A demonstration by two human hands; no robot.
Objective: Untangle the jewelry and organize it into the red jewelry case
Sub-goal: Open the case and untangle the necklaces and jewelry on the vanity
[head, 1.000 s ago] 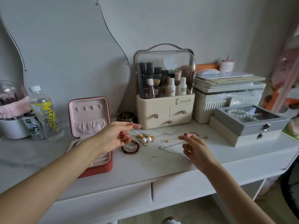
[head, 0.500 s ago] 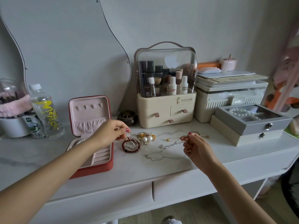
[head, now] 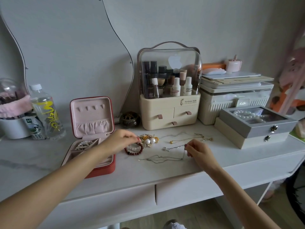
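The red jewelry case point(head: 105, 169) lies open at the left of the white desk, its pink lid upright, with a pearl bracelet point(head: 83, 144) in a rear compartment. To its right sits a jewelry pile: a dark red bead bracelet point(head: 132, 152), a gold and pearl piece point(head: 149, 140), and a gold necklace point(head: 184, 139). My left hand point(head: 118, 142) hovers over the pile, fingertips curled and pinching at something fine above the bead bracelet. My right hand point(head: 198, 151) pinches a thin silver chain point(head: 173, 147), which trails down onto the desk.
A cream cosmetics organizer point(head: 170, 113) stands behind the pile, a small dark pot point(head: 129, 120) to its left. Stacked grey and beige boxes point(head: 257, 128) sit at the right. A water bottle point(head: 46, 113) and a white tub point(head: 13, 128) stand at the far left. The desk's front edge is near.
My left hand curled its fingers and dropped onto the jewelry pile. My right hand closed on the silver chain and lifted part of it off the desk.
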